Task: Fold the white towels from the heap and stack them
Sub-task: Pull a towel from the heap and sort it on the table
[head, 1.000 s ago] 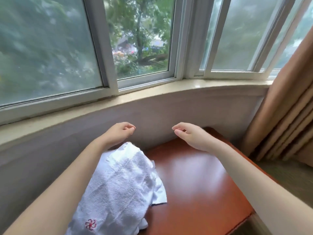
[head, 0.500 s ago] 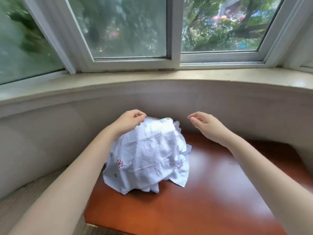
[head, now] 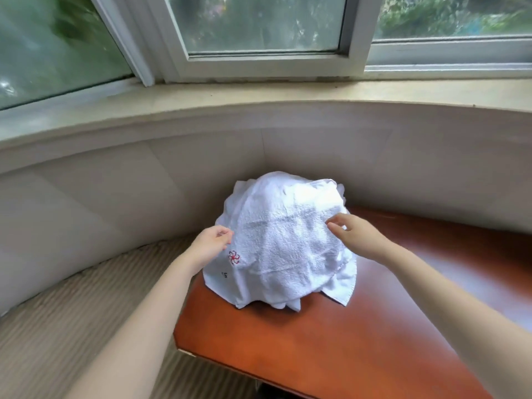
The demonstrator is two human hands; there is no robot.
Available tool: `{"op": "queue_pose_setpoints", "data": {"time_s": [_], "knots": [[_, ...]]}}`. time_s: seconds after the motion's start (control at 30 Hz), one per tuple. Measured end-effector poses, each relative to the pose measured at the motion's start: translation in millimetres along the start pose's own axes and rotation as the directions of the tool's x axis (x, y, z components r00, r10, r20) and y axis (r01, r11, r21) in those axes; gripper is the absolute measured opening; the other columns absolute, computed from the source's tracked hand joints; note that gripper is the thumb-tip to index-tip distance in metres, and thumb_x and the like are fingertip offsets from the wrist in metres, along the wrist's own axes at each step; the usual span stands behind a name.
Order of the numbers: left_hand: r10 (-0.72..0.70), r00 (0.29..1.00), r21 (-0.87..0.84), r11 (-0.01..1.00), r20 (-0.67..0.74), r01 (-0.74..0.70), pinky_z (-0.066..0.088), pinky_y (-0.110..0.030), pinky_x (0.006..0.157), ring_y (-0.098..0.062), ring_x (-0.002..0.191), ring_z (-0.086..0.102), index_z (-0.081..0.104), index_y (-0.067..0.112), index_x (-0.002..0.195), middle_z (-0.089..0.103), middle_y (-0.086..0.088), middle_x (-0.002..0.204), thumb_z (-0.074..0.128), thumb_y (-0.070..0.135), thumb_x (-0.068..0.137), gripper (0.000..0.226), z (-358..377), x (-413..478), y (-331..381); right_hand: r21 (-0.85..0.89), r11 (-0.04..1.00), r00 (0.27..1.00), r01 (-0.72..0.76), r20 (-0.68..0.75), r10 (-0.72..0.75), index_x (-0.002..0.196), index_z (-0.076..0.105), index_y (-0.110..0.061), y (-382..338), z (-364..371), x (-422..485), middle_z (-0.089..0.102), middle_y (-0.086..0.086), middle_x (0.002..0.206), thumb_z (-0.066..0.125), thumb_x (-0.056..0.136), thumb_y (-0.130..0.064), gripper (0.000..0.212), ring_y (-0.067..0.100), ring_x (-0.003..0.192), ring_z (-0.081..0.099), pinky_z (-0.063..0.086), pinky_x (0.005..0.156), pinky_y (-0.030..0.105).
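On the shiny red-brown wooden tabletop (head: 374,341), near the pale wall (head: 144,182) under the window (head: 259,24), sits a soft heap of white towels (head: 288,240). My left hand (head: 211,244) curls at its left edge; I cannot tell if it pinches the cloth. My right hand (head: 355,237) rests on the right side, fingers loosely bent, holding nothing.

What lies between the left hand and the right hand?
The heap of white towels fills that stretch in the head view, with the left hand at its left side and the right hand over its right.
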State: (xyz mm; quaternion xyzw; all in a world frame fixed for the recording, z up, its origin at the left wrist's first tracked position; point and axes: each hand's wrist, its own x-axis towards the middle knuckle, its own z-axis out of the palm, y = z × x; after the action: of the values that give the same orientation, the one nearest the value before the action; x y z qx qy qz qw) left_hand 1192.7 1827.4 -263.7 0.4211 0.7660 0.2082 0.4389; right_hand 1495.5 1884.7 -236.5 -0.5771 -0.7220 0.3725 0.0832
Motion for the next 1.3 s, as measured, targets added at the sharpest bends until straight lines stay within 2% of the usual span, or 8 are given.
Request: {"op": "queue_pose_setpoints", "data": {"time_s": [0.27,0.47,0.63,0.8,0.9,1.0,1.17,1.3], "knots": [[-0.009,0.994,0.105,0.995,0.108,-0.002,0.043,-0.028,0.084,-0.017,0.107,0.057,0.059,0.018,0.119,0.061,-0.002,0.116,0.047,0.027,0.099,0.026,13,95,-26,-0.121,0.987,0.994,-0.107,-0.018,0.105,0.123,0.058,-0.013,-1,54,74,0.057,0.011,0.125,0.044,0.100,-0.028,0.031,0.025,0.113,0.053,0.036,0.083,0.027],[-0.033,0.993,0.036,0.999,0.110,0.029,0.043,-0.015,0.064,-0.008,0.082,0.056,0.056,0.020,0.122,0.055,0.003,0.117,0.044,0.021,0.098,0.026,44,122,-63,-0.293,0.951,0.992,-0.097,-0.103,0.069,0.132,0.049,-0.015,16,84,114,0.048,0.013,0.130,0.047,0.097,-0.025,0.036,0.035,0.119,0.042,0.038,0.095,0.040],[-0.050,0.997,0.017,0.999,0.064,0.049,0.046,-0.033,0.096,-0.018,0.111,0.056,0.055,0.020,0.126,0.053,0.003,0.128,0.046,0.022,0.099,0.028,63,132,-99,-0.518,0.855,0.965,0.021,-0.212,-0.152,0.133,0.050,-0.009,38,92,147,0.046,0.018,0.136,0.053,0.091,-0.015,0.042,0.037,0.130,0.034,0.030,0.105,0.045],[0.047,0.994,0.017,0.999,-0.097,-0.045,0.046,-0.015,0.066,-0.009,0.094,0.055,0.048,0.021,0.133,0.045,0.003,0.137,0.044,0.017,0.099,0.034,90,163,-123,-0.601,0.799,0.935,-0.009,-0.288,-0.206,0.145,0.034,-0.016,77,107,180,0.017,0.018,0.155,0.050,0.095,-0.028,0.055,0.035,0.145,0.007,0.001,0.114,0.049],[0.201,0.935,0.024,0.979,-0.291,-0.203,0.046,-0.018,0.079,-0.015,0.107,0.052,0.046,0.018,0.134,0.039,-0.005,0.135,0.047,0.015,0.098,0.036,97,189,-113,-0.460,0.886,0.838,-0.056,-0.505,-0.209,0.147,0.032,-0.018,90,102,200,0.017,0.017,0.156,0.049,0.095,-0.037,0.058,0.034,0.145,0.008,0.003,0.114,0.051],[0.226,0.882,0.008,0.970,-0.413,-0.244,0.036,-0.028,0.099,-0.022,0.123,0.045,0.040,0.016,0.139,0.032,-0.008,0.142,0.052,0.022,0.096,0.045,99,211,-110,-0.186,0.969,0.765,-0.166,-0.644,0.008,0.147,0.030,-0.022,108,104,210,0.020,0.013,0.155,0.051,0.090,-0.050,0.067,0.034,0.144,0.012,0.009,0.112,0.058],[0.085,0.976,-0.151,0.982,-0.202,-0.117,0.031,-0.042,0.112,-0.019,0.138,0.033,0.020,0.032,0.150,0.029,0.004,0.152,0.065,0.064,0.074,0.094,108,230,-132,0.390,0.913,0.909,-0.122,-0.325,0.260,0.147,0.029,-0.021,145,129,201,0.034,0.000,0.152,0.058,0.083,-0.060,0.080,0.021,0.138,0.034,0.026,0.106,0.029],[0.027,0.994,-0.302,0.952,-0.102,-0.057,0.041,-0.046,0.106,-0.019,0.126,0.050,0.027,0.030,0.147,0.047,0.003,0.142,0.077,0.074,0.050,0.118,116,231,-142,0.493,0.868,0.909,-0.062,-0.331,0.253,0.146,0.033,-0.027,150,141,202,0.043,-0.011,0.142,0.066,0.078,-0.059,0.082,0.004,0.125,0.041,0.023,0.096,0.013]]}}
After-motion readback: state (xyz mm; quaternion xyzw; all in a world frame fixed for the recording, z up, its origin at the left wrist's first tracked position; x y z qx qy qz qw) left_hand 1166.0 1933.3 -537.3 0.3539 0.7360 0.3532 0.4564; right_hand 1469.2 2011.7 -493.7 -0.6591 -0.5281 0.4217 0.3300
